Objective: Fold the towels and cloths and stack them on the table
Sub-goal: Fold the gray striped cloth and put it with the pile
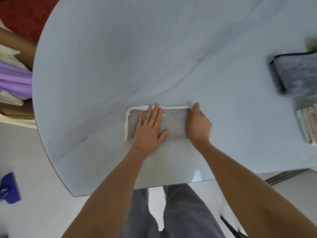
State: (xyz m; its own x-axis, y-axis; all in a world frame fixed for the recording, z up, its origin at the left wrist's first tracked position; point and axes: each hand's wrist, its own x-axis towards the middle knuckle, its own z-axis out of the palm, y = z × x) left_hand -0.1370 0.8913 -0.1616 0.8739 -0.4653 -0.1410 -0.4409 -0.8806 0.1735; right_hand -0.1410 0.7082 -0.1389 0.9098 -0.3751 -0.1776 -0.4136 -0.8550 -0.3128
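Pale marble-veined tabletop (120, 57) filling the frame, grey cloth (175, 124) at centre, left hand (149, 129) flat with fingers released, right hand (199, 126) pinching its edge, folded stacks (298, 74) far right, white floor (25, 152) lower left

Grey waffle-check cloth (175, 124) with cream border. Pale blue-grey table (137, 57), faint darker marble veining. Plain dark grey towel (298, 76), black edging. Pastel stack (308, 126): mint, cream, pink. Purple fabric (15, 79) at left. Blue tool (9, 189) on white floor.
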